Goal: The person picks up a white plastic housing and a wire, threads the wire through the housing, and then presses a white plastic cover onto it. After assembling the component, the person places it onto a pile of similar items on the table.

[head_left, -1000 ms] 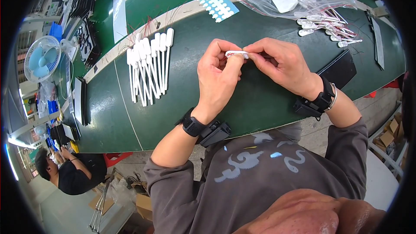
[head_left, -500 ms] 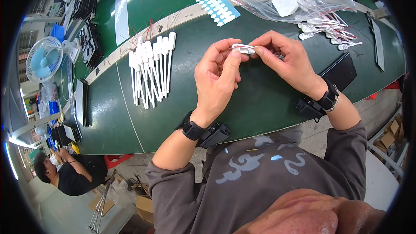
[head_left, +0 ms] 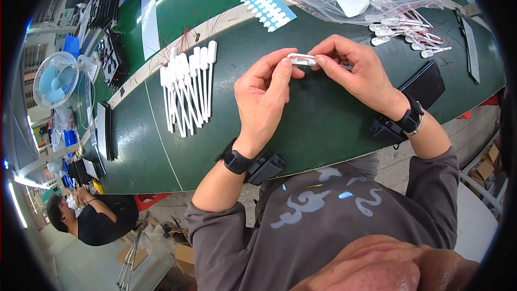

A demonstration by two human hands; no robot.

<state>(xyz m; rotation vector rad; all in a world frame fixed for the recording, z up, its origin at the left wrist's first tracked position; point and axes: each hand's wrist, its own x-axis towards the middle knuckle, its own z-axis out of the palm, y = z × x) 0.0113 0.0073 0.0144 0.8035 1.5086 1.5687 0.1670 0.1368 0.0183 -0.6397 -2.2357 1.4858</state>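
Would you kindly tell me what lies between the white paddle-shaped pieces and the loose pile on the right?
In the head view, the left hand and right hand are there, holding a small whitish piece above the green tabletop.

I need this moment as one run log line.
left hand: pinching white piece | right hand: pinching same piece, farther right | green table: white paddles left, wired pieces right

L hand [head_left: 262, 94] & R hand [head_left: 360, 73] in pinch grips, v. close tog., forearms [head_left: 219, 187] angled inward.
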